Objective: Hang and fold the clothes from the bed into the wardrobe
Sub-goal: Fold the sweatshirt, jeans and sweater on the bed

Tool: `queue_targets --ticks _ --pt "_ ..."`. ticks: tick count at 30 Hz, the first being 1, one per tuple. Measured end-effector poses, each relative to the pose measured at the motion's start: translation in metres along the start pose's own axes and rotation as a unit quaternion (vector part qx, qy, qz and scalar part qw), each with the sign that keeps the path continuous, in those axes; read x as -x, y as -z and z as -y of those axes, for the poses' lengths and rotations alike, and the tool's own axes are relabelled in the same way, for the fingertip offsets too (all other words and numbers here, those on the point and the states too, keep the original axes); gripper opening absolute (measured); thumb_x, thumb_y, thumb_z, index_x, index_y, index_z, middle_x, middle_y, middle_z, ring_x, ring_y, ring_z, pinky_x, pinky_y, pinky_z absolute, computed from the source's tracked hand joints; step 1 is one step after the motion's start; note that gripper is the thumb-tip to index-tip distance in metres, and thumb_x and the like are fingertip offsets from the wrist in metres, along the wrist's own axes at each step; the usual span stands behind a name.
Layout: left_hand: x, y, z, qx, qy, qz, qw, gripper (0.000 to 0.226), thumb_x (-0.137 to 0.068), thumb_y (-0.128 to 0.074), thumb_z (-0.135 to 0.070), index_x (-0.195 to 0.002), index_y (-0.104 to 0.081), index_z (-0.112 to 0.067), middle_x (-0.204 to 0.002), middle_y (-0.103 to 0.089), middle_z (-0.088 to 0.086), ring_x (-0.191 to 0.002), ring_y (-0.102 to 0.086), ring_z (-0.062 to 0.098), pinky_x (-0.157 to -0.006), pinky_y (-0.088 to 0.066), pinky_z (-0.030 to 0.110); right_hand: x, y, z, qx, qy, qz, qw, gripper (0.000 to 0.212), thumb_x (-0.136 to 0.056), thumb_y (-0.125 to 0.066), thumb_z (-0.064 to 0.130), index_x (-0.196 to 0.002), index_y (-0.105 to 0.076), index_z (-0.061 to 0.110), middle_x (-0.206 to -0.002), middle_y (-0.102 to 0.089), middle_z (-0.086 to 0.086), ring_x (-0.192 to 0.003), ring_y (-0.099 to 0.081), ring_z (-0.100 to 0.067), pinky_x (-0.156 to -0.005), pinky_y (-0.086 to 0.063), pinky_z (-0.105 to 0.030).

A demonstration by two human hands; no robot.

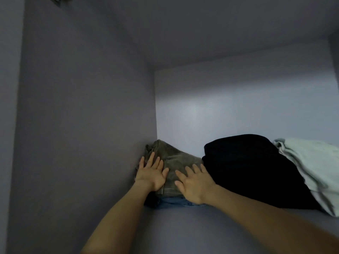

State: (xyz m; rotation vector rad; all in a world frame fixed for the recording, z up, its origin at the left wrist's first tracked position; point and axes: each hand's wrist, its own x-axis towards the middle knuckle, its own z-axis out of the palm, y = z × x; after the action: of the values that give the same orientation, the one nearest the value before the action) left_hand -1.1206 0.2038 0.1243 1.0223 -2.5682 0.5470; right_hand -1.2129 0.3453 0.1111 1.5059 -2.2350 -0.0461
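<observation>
Olive garment (176,158) folded; both hands flat, pressing it.

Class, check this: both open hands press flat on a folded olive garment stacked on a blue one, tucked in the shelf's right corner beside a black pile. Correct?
Not quite. The head view shows the olive garment in the left corner. The left hand, right hand, blue garment and black pile are as stated.

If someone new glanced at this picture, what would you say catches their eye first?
Two bare hands, left hand and right hand, lie flat with spread fingers on a folded olive-grey garment in the shelf's left back corner; it lies on something blue. Right beside it a big black pile stands out against the pale back wall, with a light grey-green garment to its right.
</observation>
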Motion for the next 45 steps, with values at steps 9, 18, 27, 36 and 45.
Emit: queue_targets --ticks 9,18,27,36,45 --pt "0.039 -0.004 0.004 0.045 -0.016 0.015 0.999 0.063 -0.1 -0.008 -0.049 -0.151 -0.002 -0.013 -0.158 0.014 0.009 -0.142 0.021 0.031 -0.118 0.008 0.044 0.02 0.004 0.002 0.077 -0.002 0.044 0.996 0.079 -0.092 -0.03 0.062 -0.15 0.005 0.022 -0.153 -0.013 -0.02 -0.138 -0.015 -0.038 -0.113 -0.011 -0.05" --pt "0.021 -0.019 0.016 0.025 -0.083 0.02 0.996 0.071 -0.095 0.0 -0.058 -0.151 0.004 -0.013 -0.158 0.011 0.007 -0.142 0.023 0.028 -0.118 0.01 0.041 0.019 -0.003 0.011 0.106 -0.025 0.069 0.992 0.066 -0.099 -0.018 0.05 -0.148 0.017 0.022 -0.154 0.005 -0.025 -0.141 0.002 -0.044 -0.115 -0.001 -0.055" --pt "0.032 0.001 0.003 0.105 -0.011 0.078 0.991 0.055 -0.101 -0.014 -0.043 -0.151 -0.013 -0.02 -0.159 -0.006 0.005 -0.146 0.008 0.029 -0.118 -0.001 0.048 0.042 0.024 0.013 -0.041 -0.015 0.139 0.989 0.061 -0.102 -0.027 0.04 -0.151 0.002 0.02 -0.157 0.01 -0.012 -0.144 0.008 -0.035 -0.117 -0.003 -0.052" --pt "0.17 0.076 -0.011 0.168 0.079 -0.14 0.973 0.04 -0.095 -0.043 -0.031 -0.134 -0.048 -0.023 -0.139 -0.044 0.006 -0.129 -0.038 0.029 -0.109 -0.029 0.047 0.137 0.055 0.018 -0.258 0.002 -0.076 0.963 0.029 -0.097 -0.038 0.029 -0.109 -0.059 0.013 -0.114 -0.06 -0.006 -0.104 -0.055 -0.025 -0.092 -0.046 -0.04" --pt "0.352 0.075 -0.051 0.286 0.173 -0.18 0.925 0.038 -0.094 -0.048 -0.028 -0.131 -0.051 -0.022 -0.137 -0.048 -0.002 -0.115 -0.052 0.024 -0.092 -0.043 0.034 0.264 0.03 0.077 -0.61 0.051 -0.254 0.749 0.028 -0.094 -0.045 0.007 -0.119 -0.058 0.014 -0.117 -0.057 0.005 -0.104 -0.053 -0.008 -0.092 -0.04 -0.021"
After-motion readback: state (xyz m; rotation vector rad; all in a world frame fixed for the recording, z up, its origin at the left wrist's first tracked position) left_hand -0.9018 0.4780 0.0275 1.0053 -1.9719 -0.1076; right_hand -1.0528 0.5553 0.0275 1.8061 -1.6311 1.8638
